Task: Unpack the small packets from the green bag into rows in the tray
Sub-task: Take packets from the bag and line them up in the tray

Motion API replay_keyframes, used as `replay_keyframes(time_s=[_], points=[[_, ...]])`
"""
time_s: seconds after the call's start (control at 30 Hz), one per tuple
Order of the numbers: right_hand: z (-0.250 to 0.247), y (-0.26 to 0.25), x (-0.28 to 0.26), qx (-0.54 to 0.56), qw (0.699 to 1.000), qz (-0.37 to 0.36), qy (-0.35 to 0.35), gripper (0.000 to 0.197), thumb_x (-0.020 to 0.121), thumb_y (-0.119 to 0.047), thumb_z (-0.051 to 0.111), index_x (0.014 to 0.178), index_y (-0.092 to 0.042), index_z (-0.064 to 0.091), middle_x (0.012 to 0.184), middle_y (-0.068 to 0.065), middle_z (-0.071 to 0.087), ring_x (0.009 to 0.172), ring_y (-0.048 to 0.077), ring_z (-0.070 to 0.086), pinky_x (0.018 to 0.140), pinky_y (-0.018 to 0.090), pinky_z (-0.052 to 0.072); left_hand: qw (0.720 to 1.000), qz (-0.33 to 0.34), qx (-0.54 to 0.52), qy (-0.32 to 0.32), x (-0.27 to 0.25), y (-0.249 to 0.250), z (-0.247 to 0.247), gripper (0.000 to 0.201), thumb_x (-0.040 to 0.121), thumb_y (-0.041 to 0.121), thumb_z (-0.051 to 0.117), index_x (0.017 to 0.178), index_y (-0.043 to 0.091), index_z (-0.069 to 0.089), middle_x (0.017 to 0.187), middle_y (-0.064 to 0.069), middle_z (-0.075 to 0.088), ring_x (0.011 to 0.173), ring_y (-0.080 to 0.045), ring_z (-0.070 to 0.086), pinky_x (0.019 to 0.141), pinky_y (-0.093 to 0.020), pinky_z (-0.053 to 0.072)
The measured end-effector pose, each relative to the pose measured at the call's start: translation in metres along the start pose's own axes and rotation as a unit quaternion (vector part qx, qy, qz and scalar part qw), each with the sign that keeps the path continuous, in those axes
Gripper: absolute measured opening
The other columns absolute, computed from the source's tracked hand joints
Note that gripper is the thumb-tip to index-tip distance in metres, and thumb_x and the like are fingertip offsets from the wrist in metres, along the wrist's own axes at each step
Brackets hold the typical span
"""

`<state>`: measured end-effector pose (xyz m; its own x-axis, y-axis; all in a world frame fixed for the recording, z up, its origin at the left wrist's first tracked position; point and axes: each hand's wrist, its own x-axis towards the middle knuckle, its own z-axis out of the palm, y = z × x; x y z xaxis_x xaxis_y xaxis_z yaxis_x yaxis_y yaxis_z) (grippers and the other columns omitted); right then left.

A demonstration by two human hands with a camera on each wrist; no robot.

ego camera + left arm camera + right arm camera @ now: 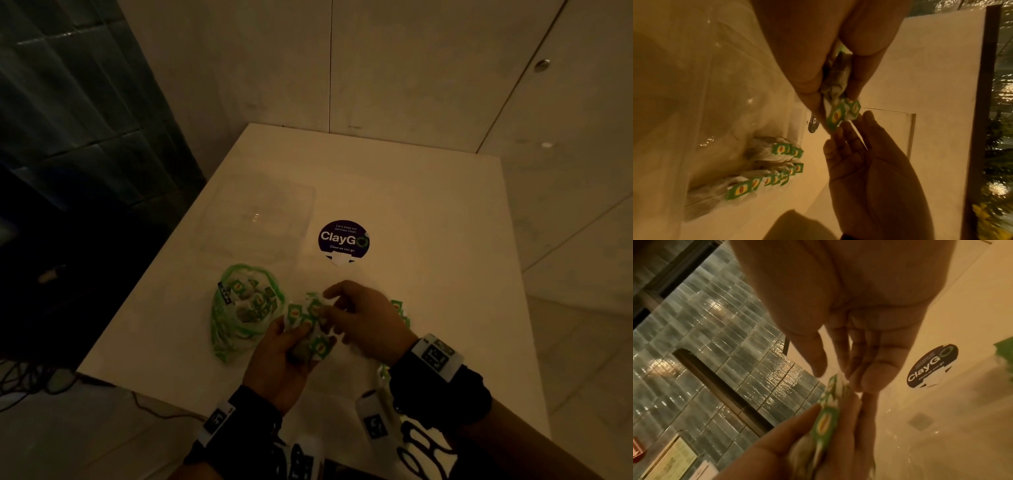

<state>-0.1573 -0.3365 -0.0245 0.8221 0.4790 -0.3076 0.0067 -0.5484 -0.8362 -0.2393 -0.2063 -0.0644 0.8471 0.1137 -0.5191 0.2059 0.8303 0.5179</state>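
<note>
The green bag (239, 308) lies open on the white table (428, 222), with packets showing inside. My left hand (298, 329) grips a bunch of small green-labelled packets (308, 317) just above the table, seen close in the left wrist view as packets (838, 97). My right hand (330, 301) reaches onto the bunch from the right. Its thumb and fingertips (859, 382) stand either side of the top packet (830, 415), with a gap still showing. The clear tray (257, 219) stands behind the bag and looks empty.
Several loose packets (777, 168) lie on the table to the right of my hands, partly hidden in the head view. A round dark sticker (343, 238) sits beside the tray. The table's left edge drops to a dark floor with cables (34, 380).
</note>
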Motion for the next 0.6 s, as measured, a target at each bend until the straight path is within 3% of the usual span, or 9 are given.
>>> replay_keyframes(time_s=[0.07, 0.17, 0.3, 0.43, 0.5, 0.6], points=[[0.005, 0.003, -0.003, -0.018, 0.999, -0.013, 0.029, 0.024, 0.081, -0.035, 0.07, 0.095, -0.024, 0.054, 0.078, -0.004, 0.064, 0.067, 0.013, 0.062, 0.06, 0.032, 0.053, 0.999, 0.029, -0.018, 0.009, 0.003, -0.001, 0.002, 0.041, 0.082, 0.005, 0.052, 0.123, 0.007, 0.055, 0.109, -0.017, 0.069, 0.09, -0.026, 0.07, 0.072, -0.039, 0.06], [0.015, 0.005, -0.009, -0.098, 0.994, -0.043, 0.015, 0.024, 0.079, -0.032, 0.071, 0.089, -0.022, 0.052, 0.071, -0.009, 0.056, 0.06, 0.001, 0.05, 0.056, 0.018, 0.039, 0.997, 0.059, -0.052, 0.028, 0.008, -0.002, 0.005, 0.04, 0.08, 0.007, 0.053, 0.12, 0.007, 0.056, 0.103, -0.015, 0.069, 0.084, -0.024, 0.07, 0.061, -0.032, 0.058], [0.023, 0.011, -0.007, -0.091, 0.996, -0.014, 0.022, 0.021, 0.078, -0.026, 0.071, 0.089, -0.021, 0.054, 0.076, -0.007, 0.059, 0.066, 0.009, 0.054, 0.063, 0.028, 0.047, 0.994, 0.073, -0.073, 0.031, 0.013, -0.006, 0.007, 0.034, 0.083, 0.006, 0.05, 0.116, 0.007, 0.059, 0.102, -0.012, 0.07, 0.085, -0.022, 0.07, 0.062, -0.026, 0.057], [0.019, 0.012, -0.008, 0.043, 0.998, 0.055, -0.008, 0.012, 0.082, -0.014, 0.067, 0.082, -0.015, 0.055, 0.077, 0.006, 0.064, 0.066, 0.018, 0.061, 0.06, 0.037, 0.057, 0.996, 0.062, -0.059, 0.037, 0.013, -0.009, 0.007, 0.039, 0.082, 0.008, 0.051, 0.12, 0.003, 0.057, 0.109, -0.017, 0.066, 0.093, -0.026, 0.066, 0.068, -0.029, 0.058], [0.013, 0.013, -0.01, 0.102, 0.992, 0.072, -0.022, 0.011, 0.084, -0.008, 0.066, 0.08, -0.012, 0.057, 0.074, 0.009, 0.064, 0.067, 0.019, 0.062, 0.061, 0.038, 0.058, 0.996, 0.058, -0.046, 0.047, 0.013, -0.011, 0.005, 0.036, 0.087, 0.005, 0.049, 0.122, 0.002, 0.055, 0.115, -0.02, 0.063, 0.098, -0.028, 0.064, 0.071, -0.032, 0.058], [0.0, 0.015, -0.01, 0.082, 0.995, 0.047, -0.031, 0.009, 0.085, -0.01, 0.067, 0.088, -0.015, 0.06, 0.074, 0.004, 0.064, 0.065, 0.016, 0.063, 0.064, 0.036, 0.06, 0.998, 0.041, -0.019, 0.047, 0.012, -0.01, -0.002, 0.03, 0.09, 0.004, 0.047, 0.119, 0.001, 0.056, 0.106, -0.019, 0.064, 0.089, -0.029, 0.064, 0.064, -0.033, 0.057]])
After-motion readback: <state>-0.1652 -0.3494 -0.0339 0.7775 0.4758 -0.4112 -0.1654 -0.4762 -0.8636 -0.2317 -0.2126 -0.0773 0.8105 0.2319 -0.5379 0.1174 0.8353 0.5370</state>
